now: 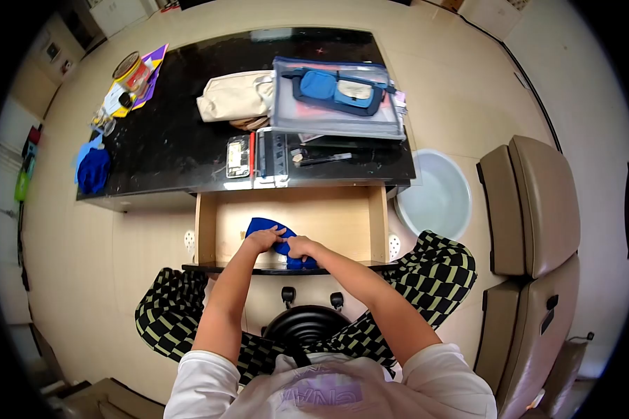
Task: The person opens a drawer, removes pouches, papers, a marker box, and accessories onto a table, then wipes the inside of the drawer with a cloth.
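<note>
A blue cloth [261, 224] with a curved, wedge-like outline lies in the front part of the open wooden drawer [220, 209]; its exact kind is unclear. My left hand [265, 239] rests on the cloth, fingers stretched across it toward the right. Close beside it, my right hand [302, 246] has its fingers curled together on the cloth's right part, seemingly pinching it. Some of the cloth is hidden beneath both hands, and a blue portion reaches the drawer's front edge.
On the black desk [175, 140] stand a cream pouch [234, 96], a clear zip bag [335, 129] with a blue pouch [318, 87], a jar [131, 70] and another blue cloth [94, 171]. A white basin [437, 199] and brown sofa [538, 209] are at right.
</note>
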Demonstrator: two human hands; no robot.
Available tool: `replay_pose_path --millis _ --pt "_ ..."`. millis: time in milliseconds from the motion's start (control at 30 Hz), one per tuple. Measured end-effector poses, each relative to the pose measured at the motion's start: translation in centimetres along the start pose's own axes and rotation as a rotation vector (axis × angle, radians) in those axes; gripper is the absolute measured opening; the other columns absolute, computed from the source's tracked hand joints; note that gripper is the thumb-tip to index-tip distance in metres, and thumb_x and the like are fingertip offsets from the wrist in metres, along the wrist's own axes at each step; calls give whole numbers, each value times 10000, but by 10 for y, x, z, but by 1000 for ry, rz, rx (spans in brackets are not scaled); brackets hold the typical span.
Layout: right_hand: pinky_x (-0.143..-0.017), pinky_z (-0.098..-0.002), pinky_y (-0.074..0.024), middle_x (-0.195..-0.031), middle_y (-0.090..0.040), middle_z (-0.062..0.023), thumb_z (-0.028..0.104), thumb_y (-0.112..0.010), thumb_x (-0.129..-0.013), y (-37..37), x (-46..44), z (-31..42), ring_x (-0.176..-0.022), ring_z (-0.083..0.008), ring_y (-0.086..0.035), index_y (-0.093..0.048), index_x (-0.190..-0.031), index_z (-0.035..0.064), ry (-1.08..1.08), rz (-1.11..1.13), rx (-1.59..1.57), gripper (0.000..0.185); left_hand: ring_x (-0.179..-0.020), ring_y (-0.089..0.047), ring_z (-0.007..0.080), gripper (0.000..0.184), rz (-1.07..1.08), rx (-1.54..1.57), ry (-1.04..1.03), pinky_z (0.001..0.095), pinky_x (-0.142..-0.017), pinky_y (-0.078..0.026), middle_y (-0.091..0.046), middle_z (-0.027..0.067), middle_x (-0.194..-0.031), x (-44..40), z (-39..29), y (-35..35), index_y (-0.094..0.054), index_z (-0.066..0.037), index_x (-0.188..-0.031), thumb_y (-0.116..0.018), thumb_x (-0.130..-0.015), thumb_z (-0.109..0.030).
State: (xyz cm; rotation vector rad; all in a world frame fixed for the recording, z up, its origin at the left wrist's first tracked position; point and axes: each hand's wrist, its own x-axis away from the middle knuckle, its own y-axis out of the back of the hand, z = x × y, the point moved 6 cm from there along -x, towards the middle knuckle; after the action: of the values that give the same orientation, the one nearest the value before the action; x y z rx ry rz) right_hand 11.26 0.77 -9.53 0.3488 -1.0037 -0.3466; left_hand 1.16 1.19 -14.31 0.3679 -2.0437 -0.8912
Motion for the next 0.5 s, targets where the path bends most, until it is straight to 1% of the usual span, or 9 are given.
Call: replay_pose_path --millis 33,133,167,233,300,333,367,433,500 --pt "-445 -289 -511 -863 -595 -221 97 -489 -705 1 -3 0 -532 -236 -610 -503 -1091 -53 2 11 14 414 -1274 -257 207 514 -12 7 8 295 -1024 -282 -219 -46 -1405 2 0 2 -481 -275 -1208 -409 -792 18" --pt "-455 -292 -510 -826 -604 -224 109 -506 -694 3 0 1 -542 -239 -615 -559 -922 -90 -20 -33 -8 308 -1271 -262 208 488 -74 4 -2 303 -1015 -298 -223 -50 -1403 -2 1 -2 -478 -270 -1212 -415 -801 -15" --pt "-462 -298 -510 -816 -607 -227 117 -512 -692 4 4 4 -553 -240 -618 -575 -864 -95 7 -43 -8 280 -1272 -260 214 539 -94 24 -17 307 -1015 -300 -220 -41 -1405 -4 4 -6 -466 -268 -1222 -458 -767 19" --pt "-566 -338 -521 -816 -612 -229 155 -532 -691 -2 -6 -6 -655 -271 -631 -594 -845 -70 -88 -66 76 279 -1278 -249 218 626 -101 30 -29 305 -1020 -293 -213 -32 -1408 -1 2 -5 -452 -266 -1234 -499 -715 79" --pt "-694 -365 -504 -841 -616 -218 211 -565 -689 -3 -11 -3 -774 -298 -621 -614 -847 -32 16 -203 304 294 -1283 -240 213 701 -84 36 10 299 -1028 -281 -205 -31 -1412 -3 3 -8 -445 -263 -1239 -523 -663 129" --pt "-787 -364 -474 -932 -614 -180 217 -590 -690 -4 -14 -7 -900 -283 -592 -628 -916 34 -58 -158 297 293 -1285 -236 203 632 -85 20 24 294 -1032 -271 -199 -38 -1413 -4 4 -8 -444 -261 -1239 -514 -714 82" --pt "-788 -360 -474 -982 -606 -160 255 -603 -689 -2 -11 -6 -916 -275 -586 -614 -961 49 -59 -166 302 341 -1283 -240 195 527 -91 30 34 295 -1032 -270 -198 -42 -1413 -4 3 -7 -448 -265 -1234 -489 -780 0" --pt "-819 -366 -455 -1018 -596 -150 302 -610 -697 -4 -20 -16 -951 -280 -568 -605 -1004 78 -97 -157 275 380 -1275 -258 196 419 -75 -80 24 301 -1023 -287 -208 -44 -1409 -6 2 -6 -457 -267 -1225 -426 -845 -95" --pt "-826 -364 -452 -1025 -595 -142 300 -607 -701 -1 -19 -23 -953 -278 -567 -598 -1036 107 -71 -239 236 386 -1268 -275 201 387 -36 -33 62 306 -1012 -305 -218 -44 -1406 -5 0 -1 -463 -260 -1221 -376 -869 -127"
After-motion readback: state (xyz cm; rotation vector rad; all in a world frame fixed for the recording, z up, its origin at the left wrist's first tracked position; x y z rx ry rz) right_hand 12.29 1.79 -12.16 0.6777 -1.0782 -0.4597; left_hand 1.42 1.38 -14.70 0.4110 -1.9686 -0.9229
